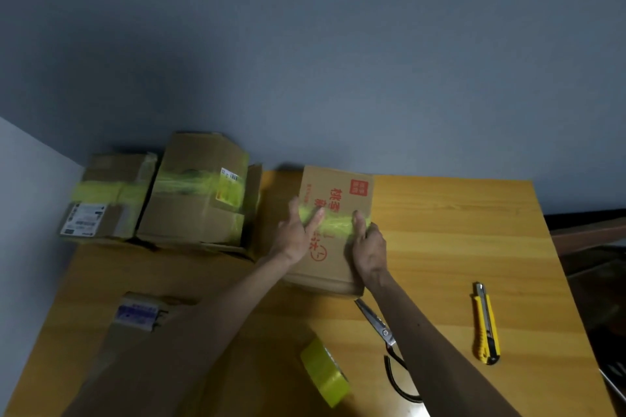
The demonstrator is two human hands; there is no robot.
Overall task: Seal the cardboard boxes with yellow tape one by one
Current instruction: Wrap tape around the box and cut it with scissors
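Wooden table (pixel 457 230) against grey wall (pixel 338 61) | left hand (pixel 294 237), right hand (pixel 369 247) — both flat, pressing tape strip (pixel 335 223) onto box (pixel 335 186)

matt cardboard box (pixel 333 234), glossy yellow tape strip (pixel 333 224), smooth wooden table (pixel 457 247).

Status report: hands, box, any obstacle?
Both flat: left hand, right hand press tape onto box. Aside: roll, scissors, knife. Nothing blocks.
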